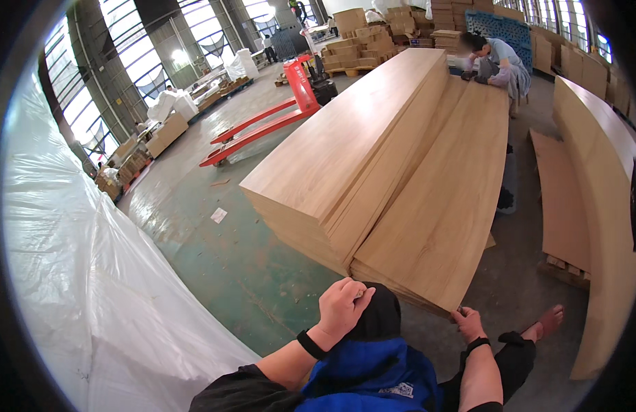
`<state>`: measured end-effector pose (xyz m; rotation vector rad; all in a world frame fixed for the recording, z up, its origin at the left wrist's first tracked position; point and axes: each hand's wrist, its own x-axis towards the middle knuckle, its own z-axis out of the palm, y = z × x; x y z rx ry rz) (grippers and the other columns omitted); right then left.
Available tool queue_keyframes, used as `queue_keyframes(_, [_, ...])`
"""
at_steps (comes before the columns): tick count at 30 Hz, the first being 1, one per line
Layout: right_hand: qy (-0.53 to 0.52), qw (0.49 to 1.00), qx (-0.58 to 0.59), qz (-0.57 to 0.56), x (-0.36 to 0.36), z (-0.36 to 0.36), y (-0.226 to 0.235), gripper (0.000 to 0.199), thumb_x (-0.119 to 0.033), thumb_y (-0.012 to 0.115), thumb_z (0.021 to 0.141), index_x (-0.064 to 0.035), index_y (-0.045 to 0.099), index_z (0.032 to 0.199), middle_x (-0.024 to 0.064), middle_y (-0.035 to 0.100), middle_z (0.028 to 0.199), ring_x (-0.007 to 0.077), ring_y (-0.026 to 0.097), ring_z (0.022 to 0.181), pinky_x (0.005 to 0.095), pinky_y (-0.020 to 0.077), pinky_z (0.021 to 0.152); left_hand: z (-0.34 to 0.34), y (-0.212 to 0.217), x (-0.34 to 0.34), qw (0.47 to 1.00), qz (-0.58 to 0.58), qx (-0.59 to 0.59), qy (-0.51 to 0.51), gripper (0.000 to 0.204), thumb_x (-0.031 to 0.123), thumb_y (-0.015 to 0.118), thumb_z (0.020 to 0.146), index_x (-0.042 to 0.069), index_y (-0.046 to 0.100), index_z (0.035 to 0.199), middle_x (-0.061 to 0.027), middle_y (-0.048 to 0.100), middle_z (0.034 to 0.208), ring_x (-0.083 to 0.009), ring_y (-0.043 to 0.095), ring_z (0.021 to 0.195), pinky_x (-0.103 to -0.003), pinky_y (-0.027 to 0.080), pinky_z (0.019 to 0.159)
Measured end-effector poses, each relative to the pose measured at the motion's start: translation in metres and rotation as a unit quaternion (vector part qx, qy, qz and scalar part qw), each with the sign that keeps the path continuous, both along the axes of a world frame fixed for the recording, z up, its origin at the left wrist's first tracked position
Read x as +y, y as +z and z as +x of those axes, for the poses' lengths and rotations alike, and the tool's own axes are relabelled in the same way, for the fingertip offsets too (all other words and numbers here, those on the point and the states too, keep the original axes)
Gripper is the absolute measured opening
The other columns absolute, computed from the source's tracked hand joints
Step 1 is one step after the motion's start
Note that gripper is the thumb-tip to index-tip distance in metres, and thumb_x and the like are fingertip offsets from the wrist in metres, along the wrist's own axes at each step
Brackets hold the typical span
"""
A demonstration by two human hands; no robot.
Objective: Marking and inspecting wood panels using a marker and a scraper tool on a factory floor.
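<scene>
My left hand (342, 306) is closed above my bent left knee, close to the near end of the panels. A small tan bit shows at its fingers, too little to name. With bent fingers, my right hand (470, 324) grips the near right corner of a wood-grain panel (441, 213). That panel lies on top of a low stack. Along its left side stands a taller stack of matching wood-grain panels (352, 137). Under my right fingers, the panel's underside is hidden.
A co-worker (503, 65) bends over the panel's far end, gloved hands on it. Behind the tall stack stands a red pallet jack (300, 89). Clear plastic sheeting (91, 275) covers the left side. Upright curved-looking boards (599, 206) stand at right. Cartons (362, 51) fill the back.
</scene>
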<state>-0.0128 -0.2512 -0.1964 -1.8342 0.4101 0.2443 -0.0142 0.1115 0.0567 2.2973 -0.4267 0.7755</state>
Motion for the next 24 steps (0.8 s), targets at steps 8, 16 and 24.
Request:
queue_keyframes(8, [0.008,1.000,-0.023,0.010,0.000,-0.001,-0.004,0.021,-0.025,0.070,0.087,-0.0038,0.069,0.089,0.0032,0.070,0.079,0.0116,0.065,0.072,0.0276,0.0468,0.056,0.001,0.001,-0.002,1.000,0.005,-0.003,0.008,0.021,0.015,0.077,0.081,0.010,0.059,0.073,-0.0056,0.054,0.065,-0.0267,0.057,0.062,-0.037,0.046,0.055])
queue_keyframes(16, [0.005,1.000,-0.008,0.026,0.000,-0.001,0.000,0.023,-0.027,0.071,0.087,-0.0035,0.069,0.090,0.0035,0.071,0.079,0.0114,0.065,0.072,0.0278,0.0466,0.056,0.001,0.001,-0.002,1.000,0.006,0.007,0.015,0.021,0.016,0.077,0.082,0.010,0.059,0.073,-0.0054,0.055,0.067,-0.0273,0.058,0.064,-0.037,0.047,0.056])
queue_keyframes(24, [0.006,0.999,-0.012,0.044,0.005,-0.005,0.019,0.022,-0.024,0.072,0.086,-0.0017,0.069,0.089,0.0041,0.070,0.076,0.0107,0.062,0.066,0.0267,0.0456,0.055,0.000,-0.001,-0.001,1.000,0.003,0.018,0.013,0.021,0.017,0.077,0.082,0.010,0.059,0.073,-0.0058,0.055,0.066,-0.0272,0.058,0.063,-0.037,0.046,0.055])
